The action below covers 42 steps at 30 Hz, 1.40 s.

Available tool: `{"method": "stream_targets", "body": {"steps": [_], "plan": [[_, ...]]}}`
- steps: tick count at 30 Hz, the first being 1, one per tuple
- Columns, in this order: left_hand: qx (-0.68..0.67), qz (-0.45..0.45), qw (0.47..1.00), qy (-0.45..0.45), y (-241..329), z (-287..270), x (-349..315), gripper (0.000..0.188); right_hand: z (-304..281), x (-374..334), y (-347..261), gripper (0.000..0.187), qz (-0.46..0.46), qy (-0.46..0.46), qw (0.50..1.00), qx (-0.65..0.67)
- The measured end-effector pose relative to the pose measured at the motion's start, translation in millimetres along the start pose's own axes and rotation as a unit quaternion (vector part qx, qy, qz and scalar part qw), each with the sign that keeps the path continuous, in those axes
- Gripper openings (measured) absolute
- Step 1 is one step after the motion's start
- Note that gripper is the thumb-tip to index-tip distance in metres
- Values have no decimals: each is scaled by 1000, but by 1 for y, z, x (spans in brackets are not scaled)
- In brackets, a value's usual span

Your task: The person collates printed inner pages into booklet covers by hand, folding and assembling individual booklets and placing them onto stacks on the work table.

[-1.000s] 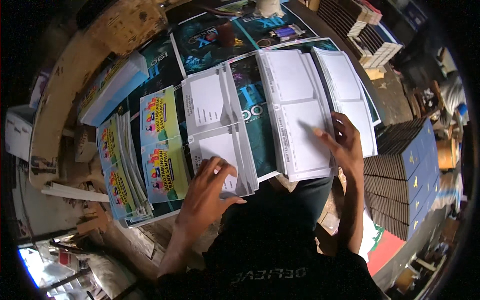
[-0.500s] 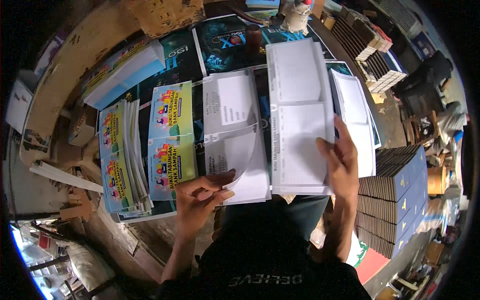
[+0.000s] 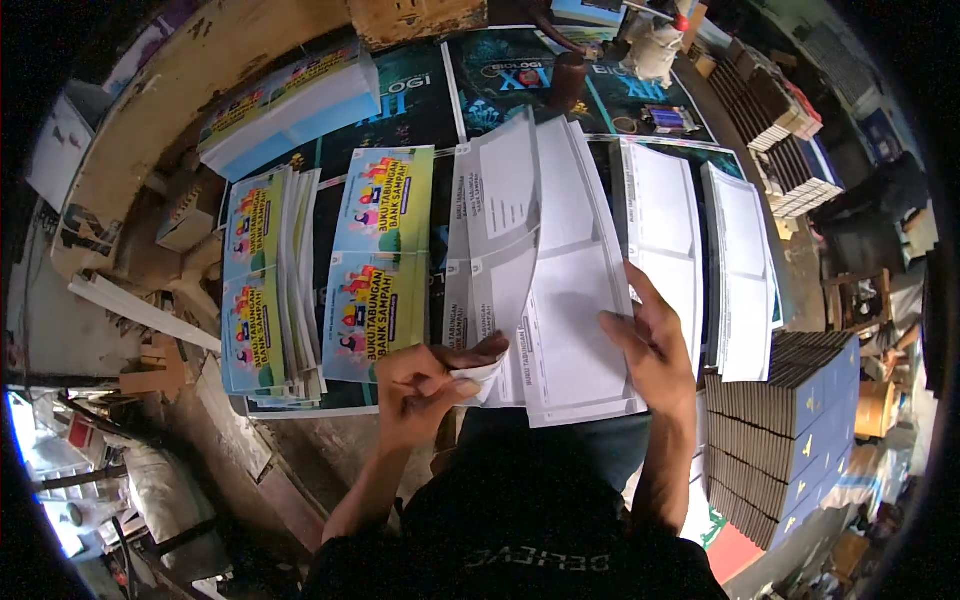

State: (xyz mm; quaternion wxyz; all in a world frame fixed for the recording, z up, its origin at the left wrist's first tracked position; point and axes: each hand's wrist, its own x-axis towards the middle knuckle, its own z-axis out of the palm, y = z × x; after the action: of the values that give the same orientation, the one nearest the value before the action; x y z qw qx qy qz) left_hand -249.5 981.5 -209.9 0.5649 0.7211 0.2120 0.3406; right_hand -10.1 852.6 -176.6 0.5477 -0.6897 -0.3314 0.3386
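Note:
My left hand (image 3: 425,395) pinches the lifted near-left corner of a printed white sheet (image 3: 500,215) on the middle pile, its fingers closed on the paper. In my right hand (image 3: 655,350) are white printed form sheets (image 3: 580,290), gripped by their right edge with the thumb on top. These sheets lie slantwise over the right part of the middle pile. To the left lies a pile of colourful yellow-and-blue covers (image 3: 380,265), apart from my left hand. Right of my right hand are another pile of white forms (image 3: 665,215) and a narrower one (image 3: 740,265).
At the far left a fanned pile of covers (image 3: 252,290) stands before a thick cover stack (image 3: 290,110). Dark printed poster sheets (image 3: 500,75) cover the table. A white bottle with a red tip (image 3: 655,50) stands at the back. Blue bound book stacks (image 3: 785,440) rise at the right.
My right hand has brought its form sheets leftward, from over the right pile onto the middle pile. My left hand still pinches the sheet corner. The view has shifted a little.

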Motion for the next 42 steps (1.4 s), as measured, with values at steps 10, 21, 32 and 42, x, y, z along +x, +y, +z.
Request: {"method": "stream_targets", "body": {"steps": [10, 21, 32, 42], "plan": [[-41, 28, 998, -49, 19, -24, 22, 23, 23, -2, 16, 56, 52, 15, 997, 51], [304, -79, 931, -186, -5, -112, -5, 59, 38, 6, -5, 70, 55, 53, 997, 23], [111, -54, 956, 266, -2, -85, -34, 15, 156, 23, 4, 64, -51, -15, 990, 129], [255, -84, 938, 218, -9, -115, 6, 38, 182, 13, -2, 72, -174, -93, 979, 48]]}}
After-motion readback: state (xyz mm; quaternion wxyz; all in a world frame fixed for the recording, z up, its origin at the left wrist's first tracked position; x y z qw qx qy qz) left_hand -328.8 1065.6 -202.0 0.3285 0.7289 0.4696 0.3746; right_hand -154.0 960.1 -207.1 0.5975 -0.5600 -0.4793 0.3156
